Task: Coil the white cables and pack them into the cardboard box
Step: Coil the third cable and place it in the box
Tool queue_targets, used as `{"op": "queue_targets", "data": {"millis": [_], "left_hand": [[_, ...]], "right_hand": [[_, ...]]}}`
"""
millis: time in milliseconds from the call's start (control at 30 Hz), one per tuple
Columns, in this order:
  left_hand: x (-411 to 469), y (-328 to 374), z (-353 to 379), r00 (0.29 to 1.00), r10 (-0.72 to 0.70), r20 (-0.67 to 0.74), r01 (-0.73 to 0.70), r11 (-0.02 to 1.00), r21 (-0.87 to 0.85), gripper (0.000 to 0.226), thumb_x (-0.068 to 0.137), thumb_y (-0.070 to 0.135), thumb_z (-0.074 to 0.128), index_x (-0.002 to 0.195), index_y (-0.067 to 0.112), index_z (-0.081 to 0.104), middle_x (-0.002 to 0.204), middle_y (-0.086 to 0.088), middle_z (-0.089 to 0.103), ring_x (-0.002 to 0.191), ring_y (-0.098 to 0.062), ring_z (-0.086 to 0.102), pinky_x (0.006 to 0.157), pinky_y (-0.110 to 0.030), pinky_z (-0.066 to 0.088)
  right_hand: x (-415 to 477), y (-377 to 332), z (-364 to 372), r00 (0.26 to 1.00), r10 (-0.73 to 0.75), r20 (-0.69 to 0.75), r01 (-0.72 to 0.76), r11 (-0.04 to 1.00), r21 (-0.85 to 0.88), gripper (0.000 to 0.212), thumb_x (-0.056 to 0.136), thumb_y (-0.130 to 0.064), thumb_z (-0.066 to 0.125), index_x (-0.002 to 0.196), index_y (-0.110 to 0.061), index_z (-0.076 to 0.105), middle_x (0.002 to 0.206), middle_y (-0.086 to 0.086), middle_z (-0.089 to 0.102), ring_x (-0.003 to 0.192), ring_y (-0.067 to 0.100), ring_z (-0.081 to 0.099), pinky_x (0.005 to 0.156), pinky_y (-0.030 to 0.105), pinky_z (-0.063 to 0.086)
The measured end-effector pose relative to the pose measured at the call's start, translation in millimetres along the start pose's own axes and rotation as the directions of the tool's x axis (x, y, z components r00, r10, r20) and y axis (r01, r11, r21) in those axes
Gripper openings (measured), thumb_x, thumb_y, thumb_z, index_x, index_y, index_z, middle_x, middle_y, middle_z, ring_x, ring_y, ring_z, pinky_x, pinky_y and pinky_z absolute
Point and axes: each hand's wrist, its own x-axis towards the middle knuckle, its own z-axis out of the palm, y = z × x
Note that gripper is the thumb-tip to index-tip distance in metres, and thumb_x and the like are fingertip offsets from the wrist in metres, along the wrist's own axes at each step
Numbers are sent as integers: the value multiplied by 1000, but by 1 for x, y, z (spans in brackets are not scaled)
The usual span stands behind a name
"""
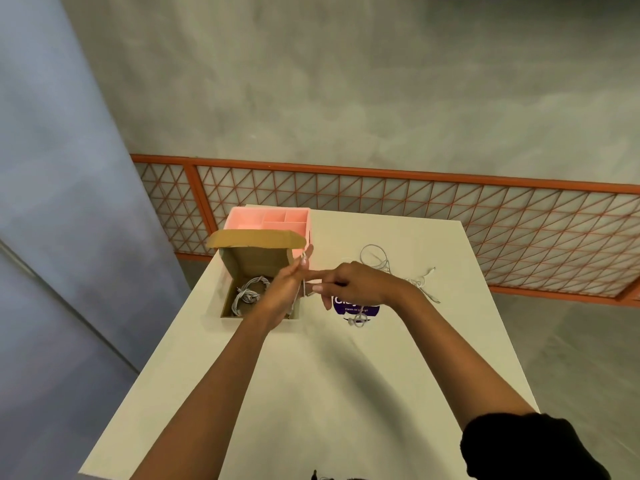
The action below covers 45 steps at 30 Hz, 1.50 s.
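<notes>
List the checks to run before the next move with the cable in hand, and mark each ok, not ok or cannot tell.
1. Cardboard box lid open: ok.
2. Bare floor left in the box beside the coiled cables: ok.
3. Held cable fully coiled: not ok, a strand hangs straight beside the left hand.
4. Firm grip on the held cable by the left hand and right hand: cannot tell.
5. Loose cables on the table all coiled: not ok, they lie uncoiled.
</notes>
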Motion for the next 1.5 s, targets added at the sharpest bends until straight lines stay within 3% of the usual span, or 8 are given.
{"op": "queue_targets", "data": {"millis": [67, 167, 300, 467, 600, 800, 1167, 1500], "left_hand": [[-1, -1, 1, 998, -39, 48, 35, 996, 82, 46, 100, 45, 27, 146, 35, 30, 135, -3, 56, 121, -21, 56, 101, -34, 37], [-9, 4, 6, 984, -78, 163, 64, 994, 90, 41, 103, 39, 25, 134, 22, 46, 91, -10, 73, 68, -18, 68, 79, -26, 53], [-14, 4, 6, 958, -69, 279, 120, 978, -170, 36, 103, 30, 29, 124, 20, 57, 46, -4, 41, 34, -12, 25, 83, -34, 55], [-16, 6, 4, 917, -13, 398, 142, 945, -296, 45, 101, 34, 30, 125, 12, 61, 42, 2, 25, 33, -9, 16, 67, -31, 58], [-20, 7, 0, 885, 29, 464, 207, 869, -449, 33, 96, 35, 46, 91, 10, 67, 37, 6, 31, 28, -4, 25, 49, -21, 46], [-15, 6, -3, 798, 157, 582, 292, 744, -601, 33, 99, 31, 39, 74, 14, 51, 40, 3, 31, 28, -9, 22, 47, -18, 42], [-17, 8, -5, 798, 164, 580, 328, 690, -646, 44, 102, 30, 21, 72, 12, 48, 52, 3, 28, 39, -8, 24, 57, -21, 43], [-16, 9, -2, 761, 229, 606, 377, 604, -702, 38, 103, 28, 28, 76, 10, 48, 54, 3, 30, 44, -7, 26, 55, -20, 36]], "right_hand": [[0, 0, -7, 999, -4, -54, 4, 1000, 13, 37, 97, -39, 49, 68, -21, 63, 54, -18, 57, 52, 0, 49, 55, 12, 34], [1, 3, -16, 990, -20, -138, 27, 999, 48, 34, 95, -40, 52, 69, -20, 62, 60, -8, 58, 53, 1, 47, 57, 14, 35], [4, 14, -20, 971, 24, -236, 17, 985, 172, 30, 93, -38, 56, 75, -14, 65, 74, 4, 66, 69, 9, 60, 68, 30, 44], [2, 20, -17, 947, 73, -312, 63, 912, 404, 21, 90, -30, 62, 83, -10, 64, 71, -4, 63, 62, 6, 55, 58, 17, 41], [-3, 27, -13, 940, 130, -316, 73, 827, 557, 21, 91, -32, 61, 85, -12, 62, 52, -8, 36, 50, 8, 28, 49, 21, 26], [-11, 22, 0, 997, 68, 27, -64, 649, 758, 43, 99, -40, 39, 64, -25, 61, 58, -4, 20, 51, 8, 16, 47, 20, 18], [-8, 25, 19, 998, -58, 10, 10, 341, 940, 20, 97, -19, 40, 83, -9, 50, 74, -4, 61, 41, 0, 27, 41, 12, 22], [-5, 33, 25, 997, -69, -18, 27, 133, 991, 27, 92, -23, 44, 94, -12, 68, 79, 6, 46, 43, 3, 30, 42, 13, 27]]}}
